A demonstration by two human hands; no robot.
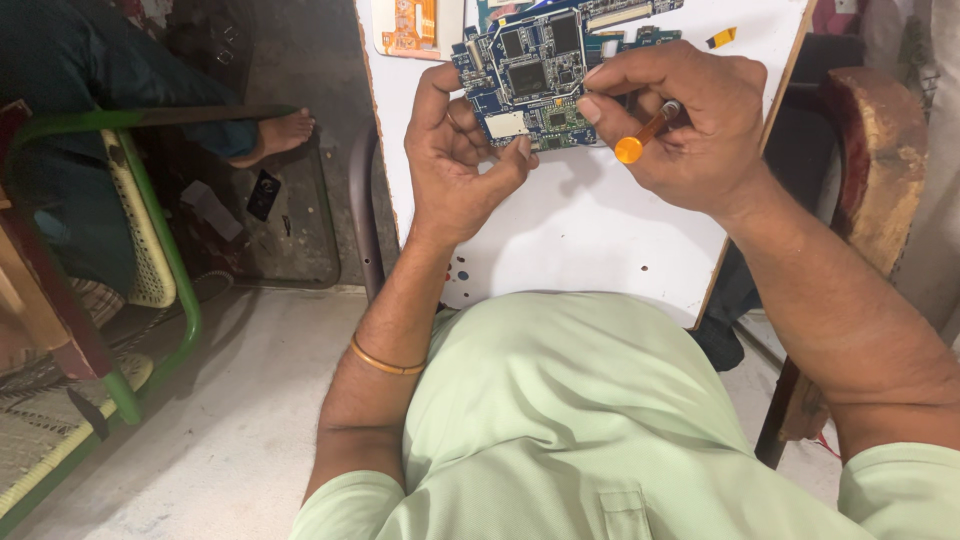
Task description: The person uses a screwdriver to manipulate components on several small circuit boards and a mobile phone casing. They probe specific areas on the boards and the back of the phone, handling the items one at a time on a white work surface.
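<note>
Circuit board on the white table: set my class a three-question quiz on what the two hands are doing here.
1. True or false: the left hand steadies the blue circuit board at its near edge.
2. What does the right hand hold? A) pliers B) an orange-handled screwdriver C) a brush
3. What does the left wrist wear?

Key
1. True; its fingers touch the board on the white table.
2. B.
3. A gold bangle.
</note>
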